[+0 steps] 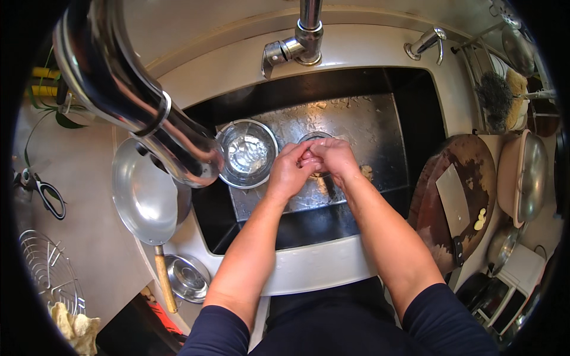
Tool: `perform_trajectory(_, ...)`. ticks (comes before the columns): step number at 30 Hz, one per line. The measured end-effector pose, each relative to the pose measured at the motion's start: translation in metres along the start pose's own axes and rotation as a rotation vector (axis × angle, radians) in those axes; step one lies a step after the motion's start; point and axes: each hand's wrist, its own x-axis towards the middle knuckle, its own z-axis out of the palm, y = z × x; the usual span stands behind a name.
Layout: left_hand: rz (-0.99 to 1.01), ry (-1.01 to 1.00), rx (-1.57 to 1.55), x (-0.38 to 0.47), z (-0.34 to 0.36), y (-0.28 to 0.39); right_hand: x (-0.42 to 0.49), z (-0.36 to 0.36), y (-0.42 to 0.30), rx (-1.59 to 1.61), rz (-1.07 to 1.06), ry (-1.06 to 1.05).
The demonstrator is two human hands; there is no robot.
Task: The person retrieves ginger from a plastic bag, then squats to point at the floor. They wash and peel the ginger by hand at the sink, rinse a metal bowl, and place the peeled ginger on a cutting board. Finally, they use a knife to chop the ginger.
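Note:
My left hand [289,172] and my right hand [337,156] meet over the drain [317,135] of a dark sink [418,107]. Their fingers are curled together and look wet. Whether something small and pinkish sits between them or only fingertips show, I cannot tell. To the left of my left hand, a metal bowl [247,153] with clear water in it rests in the sink. A small brownish scrap [366,172] lies on the wet sink floor beside my right wrist.
A chrome faucet [307,42] stands behind the sink; a large chrome pipe [147,107] looms close at upper left. Left are a wok [144,196], a steel bowl [185,278] and scissors [50,198]. Right, a cleaver [454,200] and pale garlic-like pieces [480,219] lie on a round chopping board [429,187].

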Motion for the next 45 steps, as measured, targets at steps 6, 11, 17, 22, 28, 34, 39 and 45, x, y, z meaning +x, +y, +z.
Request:
perform_trajectory(6, 0.061, 0.21, 0.076, 0.01, 0.004, 0.001, 0.0, 0.002, -0.006, 0.062, 0.01, -0.044)
perform_trajectory(11, -0.2, 0.108, -0.214, 0.013, -0.001, -0.018, -0.004, -0.002, -0.017, -0.035, 0.037, -0.12)
perform_trajectory(17, -0.479, -0.048, -0.69, 0.019, 0.0, -0.021, -0.004, 0.004, -0.013, -0.349, -0.261, -0.111)
perform_trajectory(22, -0.507, -0.153, -0.801, 0.019, -0.011, -0.021, -0.002, 0.003, -0.01, -0.477, -0.447, -0.063)
perform_trajectory(28, -0.529, -0.274, -1.013, 0.016, -0.018, -0.016, 0.002, -0.005, -0.019, -0.308, -0.275, -0.127)
perform_trajectory(34, -0.613, -0.249, -1.15, 0.016, -0.016, -0.02, 0.003, -0.003, -0.015, -0.39, -0.404, -0.069)
perform_trajectory(39, -0.653, -0.119, -1.123, 0.016, -0.014, -0.018, -0.002, 0.002, -0.019, -0.338, -0.261, -0.054)
perform_trajectory(45, -0.605, -0.04, -1.107, 0.014, -0.014, -0.011, -0.007, 0.008, -0.019, -0.343, -0.224, -0.105)
